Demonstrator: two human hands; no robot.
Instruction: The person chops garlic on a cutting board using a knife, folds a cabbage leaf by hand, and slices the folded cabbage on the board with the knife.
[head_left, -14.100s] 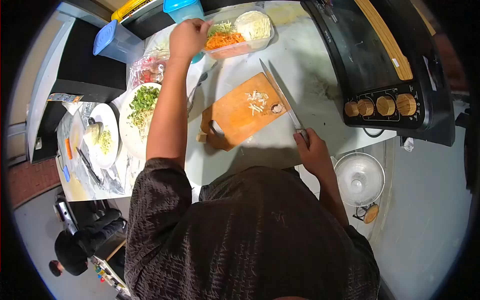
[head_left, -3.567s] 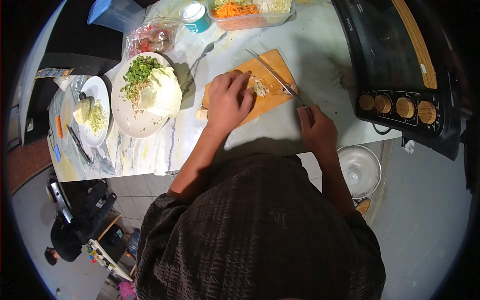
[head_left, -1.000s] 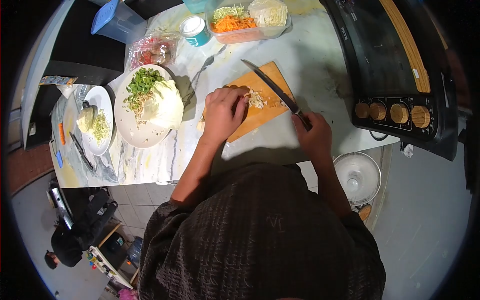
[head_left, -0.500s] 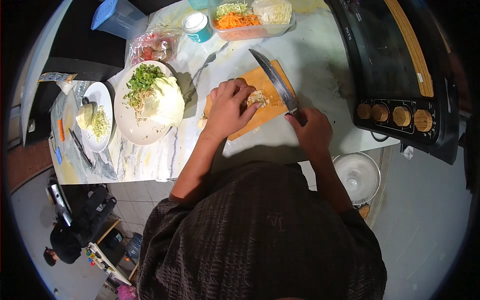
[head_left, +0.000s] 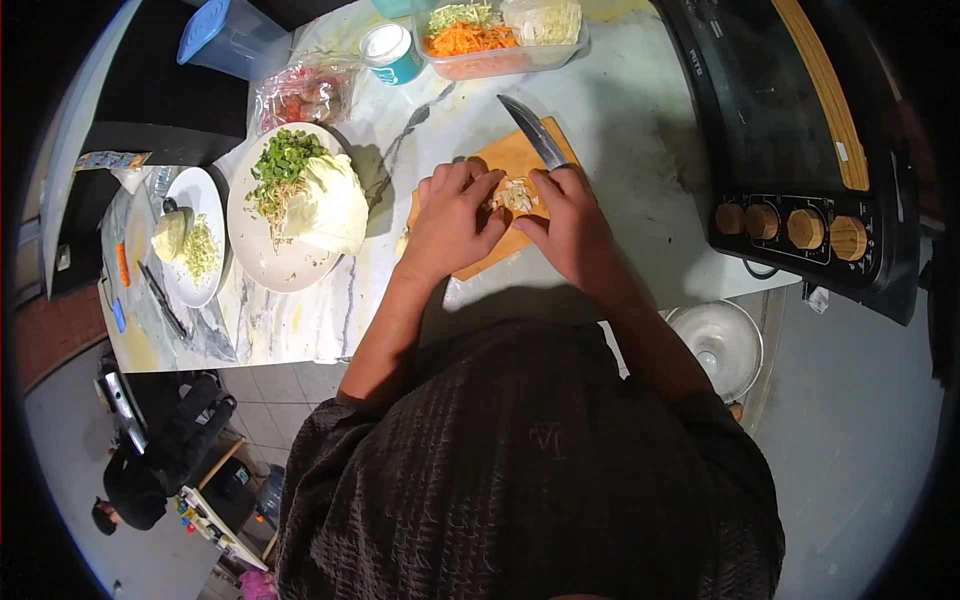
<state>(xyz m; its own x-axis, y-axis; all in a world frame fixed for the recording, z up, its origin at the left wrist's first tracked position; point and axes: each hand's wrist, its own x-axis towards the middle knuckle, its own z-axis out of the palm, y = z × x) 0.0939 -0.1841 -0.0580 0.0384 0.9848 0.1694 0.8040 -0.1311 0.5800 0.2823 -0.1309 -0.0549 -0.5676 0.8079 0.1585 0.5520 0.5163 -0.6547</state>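
Note:
A pile of pale chopped pieces (head_left: 517, 195), which looks like garlic, lies on the wooden cutting board (head_left: 490, 262). At its left side is my left hand (head_left: 447, 220), thumb and fingers apart around the pieces. On the other side my right hand (head_left: 575, 222) reaches in, its thumb and forefinger spread at the edge of the pile. The knife (head_left: 535, 130) rests on the board with its tip pointing away from me. My right hand covers the handle and part of the blade; whether it touches them is hidden.
To the left stand a plate (head_left: 250, 262) with greens and cabbage and a white oval dish (head_left: 207, 290). A plastic container (head_left: 500, 66) of shredded vegetables and a white-and-teal tub (head_left: 391, 58) are at the back. A black oven (head_left: 780, 120) stands right. A person (head_left: 145, 485) is lower left.
My right hand has come off the knife handle and moved left and up to the chopped pieces. The knife tip stays in place. My left hand has hardly moved.

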